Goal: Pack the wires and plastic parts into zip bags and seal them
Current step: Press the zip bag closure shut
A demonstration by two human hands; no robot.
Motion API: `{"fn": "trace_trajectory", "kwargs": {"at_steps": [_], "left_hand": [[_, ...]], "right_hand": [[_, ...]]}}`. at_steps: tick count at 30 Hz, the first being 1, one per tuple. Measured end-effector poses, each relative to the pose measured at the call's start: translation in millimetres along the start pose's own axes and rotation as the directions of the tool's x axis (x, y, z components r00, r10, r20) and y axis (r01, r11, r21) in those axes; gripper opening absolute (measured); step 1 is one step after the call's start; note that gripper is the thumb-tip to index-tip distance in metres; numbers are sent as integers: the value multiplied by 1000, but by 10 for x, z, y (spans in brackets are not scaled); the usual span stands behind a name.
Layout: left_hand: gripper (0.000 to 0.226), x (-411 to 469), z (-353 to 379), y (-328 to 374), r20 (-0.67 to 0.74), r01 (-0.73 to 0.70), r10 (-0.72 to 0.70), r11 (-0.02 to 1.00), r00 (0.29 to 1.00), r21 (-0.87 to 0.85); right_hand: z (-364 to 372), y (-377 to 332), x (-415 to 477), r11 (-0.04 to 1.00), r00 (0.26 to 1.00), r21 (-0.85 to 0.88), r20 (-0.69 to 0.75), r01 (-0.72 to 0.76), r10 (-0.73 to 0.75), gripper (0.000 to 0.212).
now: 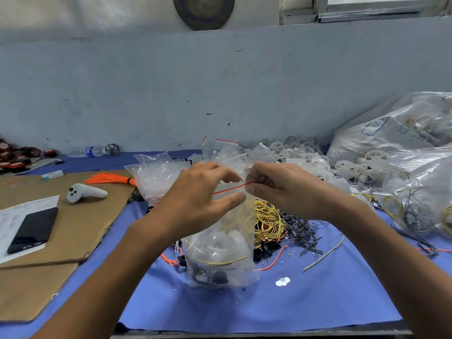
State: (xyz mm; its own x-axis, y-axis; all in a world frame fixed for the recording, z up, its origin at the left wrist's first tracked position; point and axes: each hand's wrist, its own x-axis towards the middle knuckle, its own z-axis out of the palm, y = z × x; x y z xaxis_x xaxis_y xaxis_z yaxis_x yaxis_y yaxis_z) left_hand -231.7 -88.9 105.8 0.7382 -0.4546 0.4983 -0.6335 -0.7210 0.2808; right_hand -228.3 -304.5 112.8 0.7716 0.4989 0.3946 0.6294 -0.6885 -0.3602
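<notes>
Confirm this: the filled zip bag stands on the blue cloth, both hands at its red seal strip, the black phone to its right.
One error: in the head view the black phone lies to the left of the zip bag, not the right. The blue cloth, left hand, right hand and red seal strip are as stated.

No lettering can be read anywhere. The water bottle (91, 151) lying at the back of the bench (269, 307) has a blue label with white print, too small to make out. The paper sheet (29, 205) under the phone (33, 230) carries faint, blurred print. A small white box (52, 175) bears a blurred line of print. The big plastic sack (391, 128) on the right shows blue printed outlines, illegible.
</notes>
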Motion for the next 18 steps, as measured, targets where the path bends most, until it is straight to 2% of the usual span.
{"fn": "trace_trajectory", "kwargs": {"at_steps": [5,9,18], "left_hand": [[10,120,42,41,88,46,-37,994,995,-100],[8,106,33,6,136,113,-85,969,987,-218],[6,46,82,34,19,13,-10,991,1000,-136]], "right_hand": [[14,14,-34,1000,1000,14,-13,-2,2,11],[33,45,-95,998,1000,61,-11,-19,20,8],[55,23,-141,996,999,91,-44,14,-10,9]]}}
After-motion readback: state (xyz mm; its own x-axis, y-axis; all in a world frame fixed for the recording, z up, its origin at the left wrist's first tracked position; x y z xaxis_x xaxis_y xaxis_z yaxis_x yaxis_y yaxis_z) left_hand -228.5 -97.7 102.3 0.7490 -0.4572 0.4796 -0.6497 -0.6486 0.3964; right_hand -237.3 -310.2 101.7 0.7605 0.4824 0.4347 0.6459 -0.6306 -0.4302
